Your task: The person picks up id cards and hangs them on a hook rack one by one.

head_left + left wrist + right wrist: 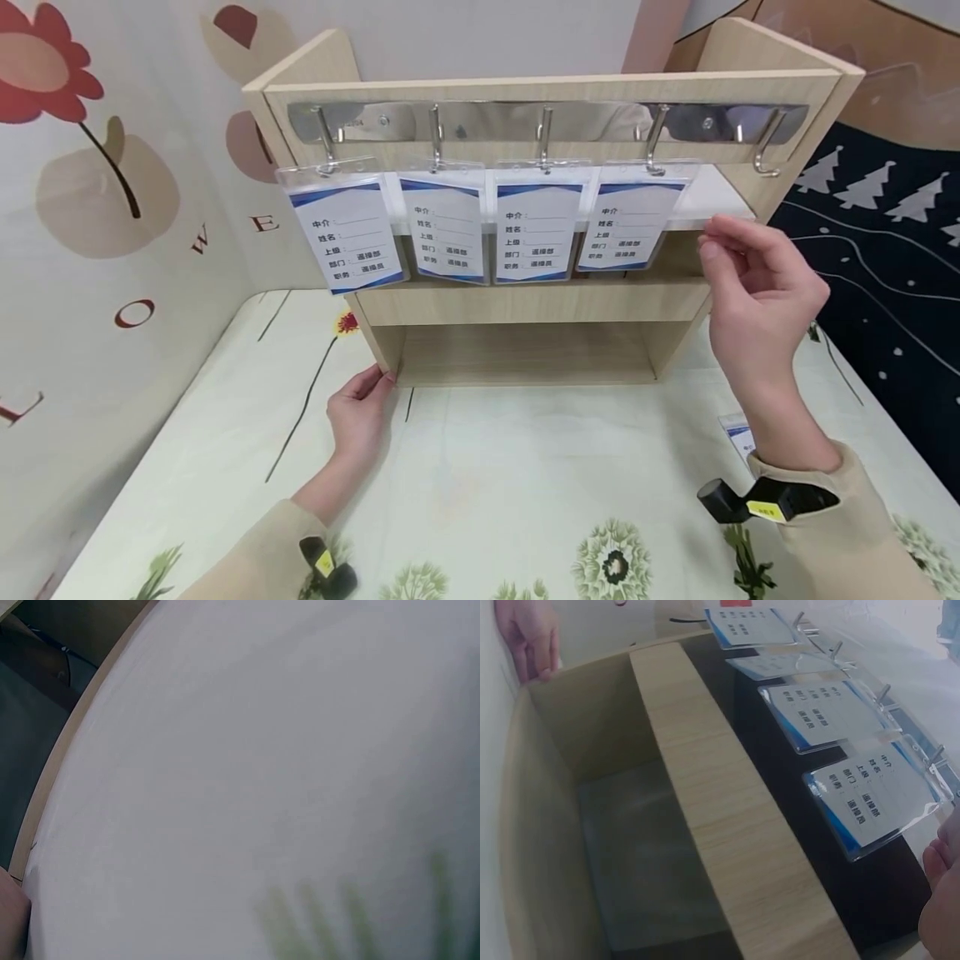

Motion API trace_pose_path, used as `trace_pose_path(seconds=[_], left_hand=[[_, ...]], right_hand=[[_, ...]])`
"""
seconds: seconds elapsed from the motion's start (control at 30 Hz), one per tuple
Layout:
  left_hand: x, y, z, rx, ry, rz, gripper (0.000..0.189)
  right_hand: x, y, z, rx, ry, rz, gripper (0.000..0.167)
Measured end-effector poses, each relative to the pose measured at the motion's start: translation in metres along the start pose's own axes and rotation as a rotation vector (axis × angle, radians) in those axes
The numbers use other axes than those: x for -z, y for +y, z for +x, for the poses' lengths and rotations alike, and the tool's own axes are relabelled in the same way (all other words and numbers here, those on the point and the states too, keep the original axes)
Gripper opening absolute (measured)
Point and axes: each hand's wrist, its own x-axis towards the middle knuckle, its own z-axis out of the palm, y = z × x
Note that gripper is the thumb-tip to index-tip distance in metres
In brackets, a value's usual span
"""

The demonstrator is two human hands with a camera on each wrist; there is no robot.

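A pale wooden shelf (525,310) stands on the table, with a metal hook rail (465,122) across its upper front. From the rail's hooks hang several clear-sleeved name badges (540,235), blue-edged and printed in Chinese; the right wrist view shows these badges (862,796) from the side. My left hand (358,417) holds the shelf's lower left front corner, fingertips at the side panel. Raised beside the shelf's right side, my right hand (765,308) has loosely bent fingers and nothing visible in them. It is right of the last hanging badge, below the rightmost hook (767,143).
Another badge (738,435) lies on the table, partly hidden by my right forearm. A flower-printed cloth (487,467) covers the table. A patterned wall covering (150,275) stands at the left, and dark fabric with white trees (885,250) at the right.
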Motion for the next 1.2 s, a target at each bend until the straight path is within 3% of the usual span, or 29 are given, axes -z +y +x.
trace_pose_path(seconds=[0.43, 0.63, 0.73, 0.93, 1.2], left_hand=[[0.0, 0.0, -0.001, -0.002, -0.005, 0.01, 0.029], [0.0, 0.0, 0.0, -0.007, -0.004, 0.006, 0.028], [0.0, 0.0, 0.0, -0.01, 0.003, 0.007, 0.028], [0.0, 0.001, 0.0, -0.009, 0.004, 0.014, 0.028], [0.0, 0.003, -0.001, -0.001, -0.002, 0.022, 0.028]], right_hand=[[0.038, 0.018, -0.024, -0.075, -0.086, -0.121, 0.022], [0.06, 0.027, -0.031, -0.168, -0.159, -0.194, 0.027], [0.069, 0.03, -0.035, -0.211, -0.207, -0.178, 0.03], [0.089, 0.035, -0.046, -0.27, -0.35, -0.321, 0.036], [0.128, 0.054, -0.07, -0.301, -0.564, -0.465, 0.031]])
